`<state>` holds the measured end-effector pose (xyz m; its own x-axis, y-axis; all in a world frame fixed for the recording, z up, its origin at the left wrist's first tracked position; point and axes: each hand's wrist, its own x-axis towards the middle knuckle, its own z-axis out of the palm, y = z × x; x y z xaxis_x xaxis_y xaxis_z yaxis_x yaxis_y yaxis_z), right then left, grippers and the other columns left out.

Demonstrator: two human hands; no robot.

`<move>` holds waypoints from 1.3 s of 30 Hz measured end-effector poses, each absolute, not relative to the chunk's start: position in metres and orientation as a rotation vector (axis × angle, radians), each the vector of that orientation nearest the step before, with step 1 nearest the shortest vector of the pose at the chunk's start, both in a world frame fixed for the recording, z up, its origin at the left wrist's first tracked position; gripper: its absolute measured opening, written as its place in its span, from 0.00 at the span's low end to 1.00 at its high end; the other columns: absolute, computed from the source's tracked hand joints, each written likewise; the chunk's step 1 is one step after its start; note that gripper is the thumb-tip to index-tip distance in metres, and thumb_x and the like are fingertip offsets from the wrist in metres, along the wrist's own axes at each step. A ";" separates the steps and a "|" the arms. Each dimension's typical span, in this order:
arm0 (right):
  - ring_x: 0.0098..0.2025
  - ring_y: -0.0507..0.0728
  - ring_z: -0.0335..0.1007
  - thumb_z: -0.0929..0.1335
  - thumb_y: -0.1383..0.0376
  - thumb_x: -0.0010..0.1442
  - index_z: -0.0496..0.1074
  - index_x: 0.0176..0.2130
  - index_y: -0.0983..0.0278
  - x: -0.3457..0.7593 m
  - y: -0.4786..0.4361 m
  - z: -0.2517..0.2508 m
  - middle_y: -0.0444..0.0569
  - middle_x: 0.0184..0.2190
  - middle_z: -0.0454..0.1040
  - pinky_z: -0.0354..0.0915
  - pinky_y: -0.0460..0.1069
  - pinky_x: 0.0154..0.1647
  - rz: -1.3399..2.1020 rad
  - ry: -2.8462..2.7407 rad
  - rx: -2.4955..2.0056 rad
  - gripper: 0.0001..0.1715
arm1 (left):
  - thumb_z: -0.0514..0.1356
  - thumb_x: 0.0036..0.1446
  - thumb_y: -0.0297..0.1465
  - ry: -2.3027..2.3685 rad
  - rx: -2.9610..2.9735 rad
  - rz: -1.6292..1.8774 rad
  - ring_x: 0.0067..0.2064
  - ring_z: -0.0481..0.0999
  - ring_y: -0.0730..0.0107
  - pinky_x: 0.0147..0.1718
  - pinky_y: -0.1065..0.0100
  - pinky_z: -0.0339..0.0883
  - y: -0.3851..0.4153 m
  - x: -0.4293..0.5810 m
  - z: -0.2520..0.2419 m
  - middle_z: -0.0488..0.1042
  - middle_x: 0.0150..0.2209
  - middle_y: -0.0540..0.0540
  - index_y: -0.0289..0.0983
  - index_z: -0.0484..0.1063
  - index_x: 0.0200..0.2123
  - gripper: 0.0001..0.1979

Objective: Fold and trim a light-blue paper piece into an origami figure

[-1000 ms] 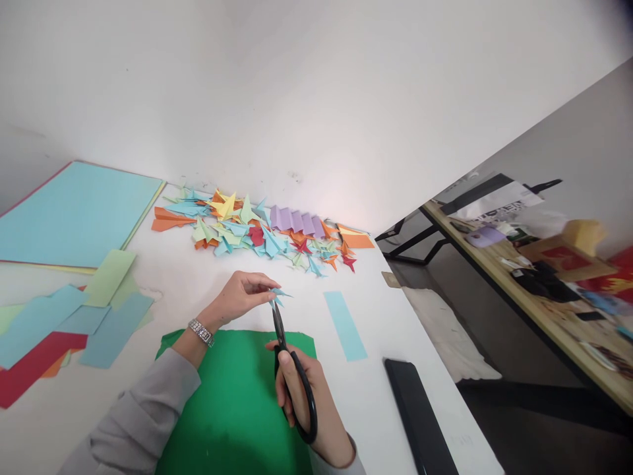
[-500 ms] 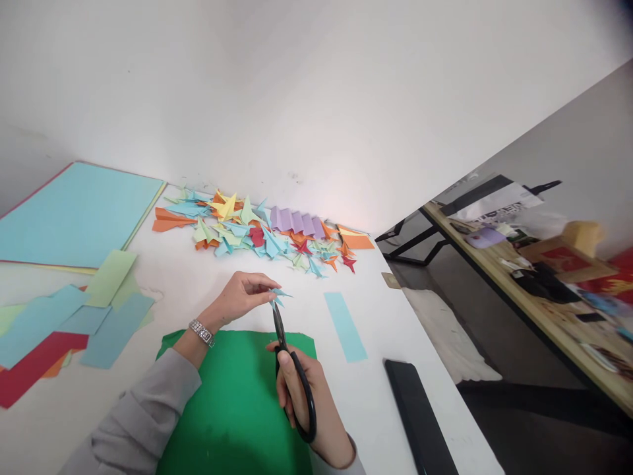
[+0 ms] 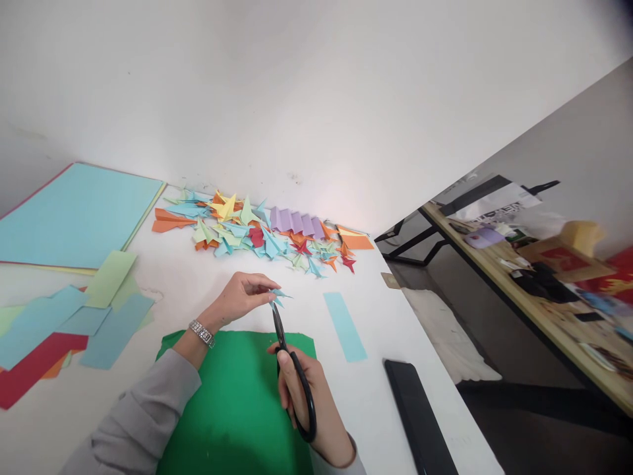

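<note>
Between the thumb and fingers of my left hand (image 3: 246,295) is a small folded light-blue paper piece (image 3: 281,297), its pointed ends sticking out to the right. My right hand (image 3: 309,389) grips a pair of black-handled scissors (image 3: 279,330). The blades point up and away from me, with their tips at the lower edge of the folded paper. They look nearly closed, and whether paper lies between them I cannot tell. Under both forearms lies a green sheet (image 3: 232,402). A light-blue paper strip (image 3: 345,327) rests to the right of the scissors.
A pile of folded colored paper shapes (image 3: 267,241) lies along the wall. Loose paper strips (image 3: 109,330) and a stack of large blue sheets (image 3: 79,218) are at left. A long black object (image 3: 420,415) sits near the table's right edge. Beyond stands a cluttered wooden table (image 3: 524,303).
The folded paper has tilted slightly in my left fingers, and a lower point now shows more to the right of the blade tips. Both hands have barely moved.
</note>
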<state>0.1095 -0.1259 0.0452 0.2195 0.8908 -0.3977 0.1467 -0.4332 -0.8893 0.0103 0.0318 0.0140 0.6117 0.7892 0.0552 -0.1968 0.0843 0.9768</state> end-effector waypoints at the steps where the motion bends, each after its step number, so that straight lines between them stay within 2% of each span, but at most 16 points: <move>1: 0.09 0.47 0.48 0.59 0.39 0.56 0.69 0.38 0.67 0.109 -0.126 0.046 0.36 0.09 0.55 0.46 0.44 0.10 1.275 -0.971 -1.754 0.35 | 0.67 0.43 0.30 0.577 1.286 0.799 0.35 0.75 0.67 0.35 0.66 0.70 0.032 0.010 0.014 0.77 0.34 0.42 0.32 0.79 0.31 0.10; 8: 0.09 0.46 0.48 0.58 0.40 0.56 0.68 0.37 0.66 0.109 -0.127 0.044 0.35 0.09 0.56 0.46 0.43 0.10 1.289 -0.953 -1.747 0.33 | 0.67 0.44 0.30 0.576 1.302 0.800 0.35 0.75 0.67 0.36 0.66 0.70 0.032 0.011 0.013 0.77 0.34 0.41 0.32 0.79 0.32 0.10; 13: 0.09 0.46 0.48 0.58 0.40 0.56 0.66 0.32 0.65 0.110 -0.126 0.042 0.35 0.08 0.54 0.47 0.43 0.11 1.269 -0.996 -1.751 0.32 | 0.66 0.44 0.29 0.574 1.301 0.800 0.36 0.75 0.67 0.36 0.67 0.70 0.031 0.011 0.013 0.77 0.34 0.42 0.32 0.79 0.32 0.09; 28: 0.10 0.47 0.49 0.58 0.42 0.58 0.63 0.30 0.63 0.112 -0.128 0.042 0.35 0.08 0.54 0.47 0.44 0.13 1.242 -1.046 -1.754 0.28 | 0.67 0.43 0.30 0.560 1.335 0.811 0.36 0.76 0.65 0.38 0.64 0.71 0.032 0.011 0.013 0.77 0.34 0.42 0.34 0.79 0.31 0.09; 39: 0.11 0.47 0.50 0.57 0.41 0.58 0.61 0.27 0.62 0.111 -0.127 0.044 0.35 0.08 0.53 0.47 0.44 0.14 1.214 -1.061 -1.770 0.28 | 0.66 0.44 0.28 0.518 1.326 0.832 0.36 0.75 0.66 0.38 0.66 0.70 0.031 0.011 0.014 0.77 0.34 0.43 0.35 0.79 0.30 0.07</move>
